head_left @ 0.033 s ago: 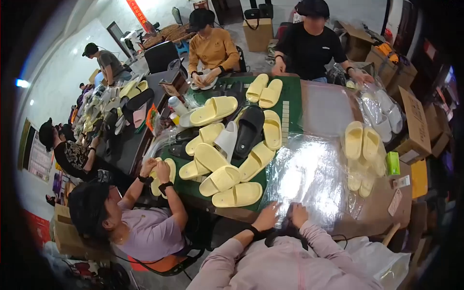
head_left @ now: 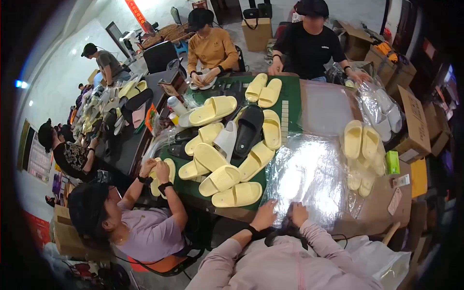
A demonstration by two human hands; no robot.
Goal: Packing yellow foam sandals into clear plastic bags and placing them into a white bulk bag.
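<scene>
A shiny stack of clear plastic bags (head_left: 309, 166) lies flat on the table before me. At its near edge, my left hand (head_left: 264, 216) is closed, its fingertips pinched together on the plastic. Close on its right, my right hand (head_left: 299, 214) is curled at the same edge, fingers bent in. A small dark strip shows between the two hands; I cannot make out what it is. Nearest to my left hand is a pale yellow slide slipper (head_left: 237, 195), at the front of a heap with a black slipper (head_left: 249, 130) and a white slipper (head_left: 225, 141).
Bagged yellow slippers (head_left: 361, 140) lie to the right, by a green box (head_left: 392, 162) and a phone (head_left: 395, 201). A frosted plastic sheet (head_left: 327, 111) is farther back. A co-worker (head_left: 145, 222) sits close on my left; two others sit across. Cardboard boxes (head_left: 414, 123) stand right.
</scene>
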